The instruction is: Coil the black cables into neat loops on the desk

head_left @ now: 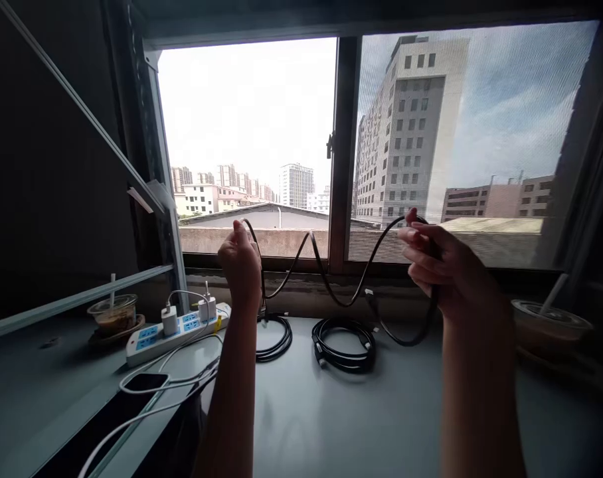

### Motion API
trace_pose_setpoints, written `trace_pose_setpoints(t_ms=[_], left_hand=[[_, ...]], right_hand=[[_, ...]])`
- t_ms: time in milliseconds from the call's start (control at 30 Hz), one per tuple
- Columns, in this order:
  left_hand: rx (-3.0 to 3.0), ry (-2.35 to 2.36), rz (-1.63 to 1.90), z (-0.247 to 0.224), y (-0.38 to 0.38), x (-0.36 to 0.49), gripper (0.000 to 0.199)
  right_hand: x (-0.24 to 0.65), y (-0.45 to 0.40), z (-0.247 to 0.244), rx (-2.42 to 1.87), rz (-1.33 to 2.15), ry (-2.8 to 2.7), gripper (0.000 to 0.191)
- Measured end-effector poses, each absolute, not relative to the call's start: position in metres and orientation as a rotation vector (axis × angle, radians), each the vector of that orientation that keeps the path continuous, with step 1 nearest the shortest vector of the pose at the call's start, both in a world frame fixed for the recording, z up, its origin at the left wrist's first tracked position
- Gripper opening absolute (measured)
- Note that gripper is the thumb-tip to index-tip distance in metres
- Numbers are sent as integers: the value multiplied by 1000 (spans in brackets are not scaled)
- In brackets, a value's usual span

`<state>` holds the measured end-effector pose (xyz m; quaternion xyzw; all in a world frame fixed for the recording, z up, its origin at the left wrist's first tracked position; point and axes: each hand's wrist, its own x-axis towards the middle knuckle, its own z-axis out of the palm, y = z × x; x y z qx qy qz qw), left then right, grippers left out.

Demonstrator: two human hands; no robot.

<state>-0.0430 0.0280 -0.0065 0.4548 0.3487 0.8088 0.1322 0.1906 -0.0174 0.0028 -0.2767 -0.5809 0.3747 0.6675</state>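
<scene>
A black cable (350, 304) hangs in loose waves between my two raised hands, in front of the window. My left hand (240, 259) is closed on one end portion, and a connector dangles below it. Fingers of my right hand (433, 259) are curled round the other part, from which a loop with a plug (370, 296) droops. Below, a coiled black cable (344, 345) lies on the table. Another coiled black cable (276, 342) sits to its left, partly hidden by my left forearm.
A white power strip (192, 324) with plugged-in chargers and white cords stands on the left of the table (321, 425). Lidded drink cups (113, 313) stand at far left and far right (550, 324). A metal frame (77, 302) rises at left.
</scene>
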Motion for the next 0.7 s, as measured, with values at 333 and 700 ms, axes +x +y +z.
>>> trace_pose_setpoints(t_ms=[333, 700], left_hand=[[1082, 856, 2804, -7, 16, -31, 48], [1555, 535, 2772, -22, 14, 11, 55]], right_hand=[[209, -20, -4, -724, 961, -1288, 31], [149, -15, -4, -800, 1090, -1550, 59]])
